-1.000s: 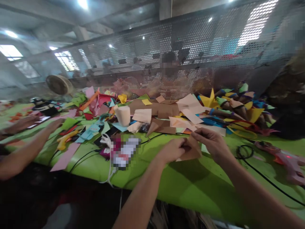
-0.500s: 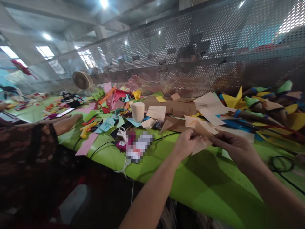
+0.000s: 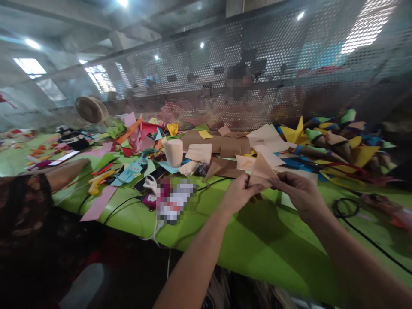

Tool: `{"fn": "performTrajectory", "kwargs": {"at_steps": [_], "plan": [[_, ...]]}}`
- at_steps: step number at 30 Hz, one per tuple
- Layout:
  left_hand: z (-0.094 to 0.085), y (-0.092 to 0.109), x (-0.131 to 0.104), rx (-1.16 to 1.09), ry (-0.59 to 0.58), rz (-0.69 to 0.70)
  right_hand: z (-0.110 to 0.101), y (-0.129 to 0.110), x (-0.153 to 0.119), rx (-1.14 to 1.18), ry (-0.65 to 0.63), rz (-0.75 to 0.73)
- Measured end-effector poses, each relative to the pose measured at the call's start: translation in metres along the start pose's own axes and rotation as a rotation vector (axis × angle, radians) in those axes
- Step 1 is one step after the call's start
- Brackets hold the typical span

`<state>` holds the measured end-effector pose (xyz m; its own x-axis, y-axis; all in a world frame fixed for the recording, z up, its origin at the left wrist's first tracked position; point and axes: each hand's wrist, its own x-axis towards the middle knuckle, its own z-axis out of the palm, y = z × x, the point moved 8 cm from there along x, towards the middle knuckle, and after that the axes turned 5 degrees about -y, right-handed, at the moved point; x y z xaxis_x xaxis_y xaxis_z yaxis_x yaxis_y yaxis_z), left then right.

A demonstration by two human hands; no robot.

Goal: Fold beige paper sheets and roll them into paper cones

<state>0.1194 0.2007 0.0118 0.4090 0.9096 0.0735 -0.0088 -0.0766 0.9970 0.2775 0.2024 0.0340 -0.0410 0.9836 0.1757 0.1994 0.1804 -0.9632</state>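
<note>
A folded tan paper point(image 3: 261, 169) with a pointed top is held between my two hands, above the green table point(image 3: 254, 257). My left hand point(image 3: 240, 191) pinches its lower left part, thumb across the front. At its lower right corner, my right hand point(image 3: 298, 193) grips the paper between thumb and fingers. Behind the hands lie brown sheets point(image 3: 228, 146) and loose tan sheets point(image 3: 265, 137). A cream paper roll or cup point(image 3: 174, 152) stands to their left.
A phone point(image 3: 177, 201) with a white cable lies left of my hands. Another person's arm point(image 3: 67, 174) rests at the left. Wrapped paper bundles point(image 3: 334, 143) and a coiled black cable point(image 3: 347, 208) are at the right. A perforated panel point(image 3: 193, 86) stands behind.
The view has swung to the right, so things appear farther left. The paper has turned in my hands and now shows an upright point; both hands still hold it.
</note>
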Motion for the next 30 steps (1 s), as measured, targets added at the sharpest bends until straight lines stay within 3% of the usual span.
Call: {"fn": "performTrajectory", "kwargs": {"at_steps": [3, 8, 13, 17, 22, 25, 30], "plan": [[0.006, 0.003, -0.001, -0.009, -0.064, 0.007, -0.006, -0.003, 0.001, 0.069, 0.074, -0.034], [0.004, 0.003, 0.000, 0.032, -0.071, -0.002, -0.016, 0.002, 0.003, 0.184, 0.157, -0.042], [-0.001, 0.005, 0.000, 0.111, -0.010, 0.000, -0.019, 0.003, 0.003, 0.215, 0.184, -0.063], [0.000, 0.004, -0.001, 0.087, -0.028, -0.012, -0.021, -0.001, 0.002, 0.216, 0.194, -0.077], [-0.001, 0.010, -0.001, 0.103, -0.019, 0.070, -0.021, -0.007, 0.001, 0.209, 0.203, -0.055], [-0.013, 0.015, -0.002, 0.053, 0.098, 0.105, -0.016, -0.007, -0.001, 0.244, 0.170, -0.008], [-0.039, 0.020, -0.008, -0.184, 0.367, 0.186, 0.008, -0.001, -0.004, 0.232, -0.059, 0.109]]}}
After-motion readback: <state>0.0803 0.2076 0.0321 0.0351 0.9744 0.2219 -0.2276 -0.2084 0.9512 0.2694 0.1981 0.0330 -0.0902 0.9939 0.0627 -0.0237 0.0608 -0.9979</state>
